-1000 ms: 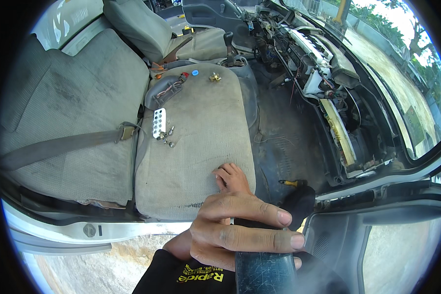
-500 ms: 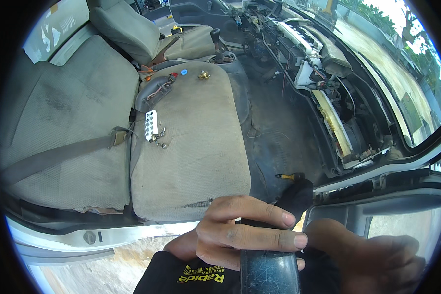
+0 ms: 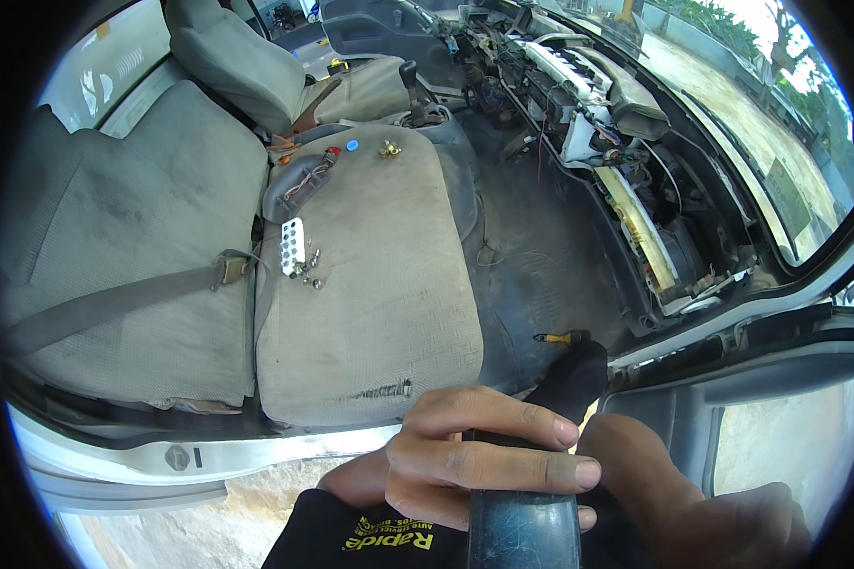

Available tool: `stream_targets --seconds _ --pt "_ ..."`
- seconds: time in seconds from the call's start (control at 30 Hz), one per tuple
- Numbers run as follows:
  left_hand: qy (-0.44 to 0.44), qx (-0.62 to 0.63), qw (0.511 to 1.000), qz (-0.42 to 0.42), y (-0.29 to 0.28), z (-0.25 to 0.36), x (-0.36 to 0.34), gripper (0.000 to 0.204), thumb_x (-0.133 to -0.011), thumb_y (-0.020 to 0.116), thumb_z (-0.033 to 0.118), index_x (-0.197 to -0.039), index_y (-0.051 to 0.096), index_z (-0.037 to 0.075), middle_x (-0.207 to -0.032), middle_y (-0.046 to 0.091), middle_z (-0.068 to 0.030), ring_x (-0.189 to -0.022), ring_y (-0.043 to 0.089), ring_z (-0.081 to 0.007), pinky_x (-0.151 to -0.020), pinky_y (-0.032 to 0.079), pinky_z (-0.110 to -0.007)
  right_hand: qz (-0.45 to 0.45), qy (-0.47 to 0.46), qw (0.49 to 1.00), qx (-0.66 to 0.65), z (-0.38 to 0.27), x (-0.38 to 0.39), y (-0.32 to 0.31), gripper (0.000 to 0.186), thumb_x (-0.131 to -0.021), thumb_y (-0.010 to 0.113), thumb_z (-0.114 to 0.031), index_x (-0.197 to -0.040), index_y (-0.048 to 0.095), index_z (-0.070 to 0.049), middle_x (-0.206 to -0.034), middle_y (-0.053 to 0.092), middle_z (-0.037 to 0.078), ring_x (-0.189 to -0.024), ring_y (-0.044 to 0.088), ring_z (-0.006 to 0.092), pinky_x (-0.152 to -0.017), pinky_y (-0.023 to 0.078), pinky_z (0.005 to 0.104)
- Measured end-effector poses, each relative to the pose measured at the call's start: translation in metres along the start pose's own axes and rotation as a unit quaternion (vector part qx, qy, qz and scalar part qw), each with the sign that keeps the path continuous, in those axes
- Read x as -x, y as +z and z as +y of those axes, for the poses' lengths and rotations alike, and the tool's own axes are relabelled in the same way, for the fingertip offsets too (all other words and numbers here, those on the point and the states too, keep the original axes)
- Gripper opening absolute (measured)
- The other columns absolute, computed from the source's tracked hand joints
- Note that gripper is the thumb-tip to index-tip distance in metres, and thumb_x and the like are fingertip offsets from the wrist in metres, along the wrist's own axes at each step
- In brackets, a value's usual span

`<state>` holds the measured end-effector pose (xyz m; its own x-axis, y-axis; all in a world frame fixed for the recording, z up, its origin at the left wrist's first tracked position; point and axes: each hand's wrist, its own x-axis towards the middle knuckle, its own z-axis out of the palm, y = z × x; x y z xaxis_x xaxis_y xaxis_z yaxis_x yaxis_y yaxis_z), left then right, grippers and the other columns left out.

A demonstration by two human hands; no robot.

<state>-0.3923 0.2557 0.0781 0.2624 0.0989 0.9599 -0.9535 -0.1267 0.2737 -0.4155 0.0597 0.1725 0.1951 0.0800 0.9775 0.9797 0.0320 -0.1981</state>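
Observation:
My left hand [image 3: 489,455] lies across a dark, scratched, rounded part [image 3: 525,531] at the lower middle, its fingers closed over the top. The lower end of that part runs out of the picture, and its kind does not show. At the lower right, my right hand [image 3: 754,531] is in shadow with its fingers bunched and indistinct; whether they hold anything does not show. Just beyond my left hand is the worn cloth seat [image 3: 380,322]. A black-clad leg [image 3: 574,375] reaches toward the vehicle floor.
On the seat lie a white perforated strip [image 3: 293,247], small metal pieces [image 3: 310,275], a grey wired part [image 3: 301,180], a blue cap [image 3: 353,145] and brass fittings [image 3: 389,149]. A yellow-and-black brush [image 3: 562,338] rests on the floor. The opened dashboard [image 3: 626,209] exposes wiring; a door [image 3: 759,398] stands at right.
My right hand has moved lower, and its forearm shows more plainly. My left hand keeps its hold on the dark part. The view has shifted slightly.

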Motion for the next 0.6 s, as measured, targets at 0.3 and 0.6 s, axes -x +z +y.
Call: stream_targets --seconds 0.3,0.6 --pt "-0.009 0.011 1.000 -0.016 0.003 0.006 -0.003 0.023 -0.080 0.097 0.024 -0.102 0.095 0.019 -0.119 0.086 -0.0041 -0.110 0.078 -0.0232 -0.076 0.067 -0.028 -0.022 0.088 0.996 -0.027 -0.017 -0.001 -0.009 0.038 -0.114 0.057 -0.022 -0.141 0.051 0.004 -0.125 0.065 0.005 -0.092 0.063 0.0135 -0.086 0.047 0.0263" --pt "-0.024 -0.029 0.996 -0.082 -0.018 0.001 0.007 0.025 -0.079 0.098 0.024 -0.102 0.095 0.019 -0.120 0.084 -0.0061 -0.109 0.077 -0.0230 -0.085 0.067 -0.032 -0.026 0.182 0.981 -0.052 -0.032 -0.003 -0.029 0.028 -0.109 0.061 -0.017 -0.132 0.053 -0.003 -0.117 0.060 0.003 -0.090 0.057 0.0135 -0.083 0.041 0.0294"
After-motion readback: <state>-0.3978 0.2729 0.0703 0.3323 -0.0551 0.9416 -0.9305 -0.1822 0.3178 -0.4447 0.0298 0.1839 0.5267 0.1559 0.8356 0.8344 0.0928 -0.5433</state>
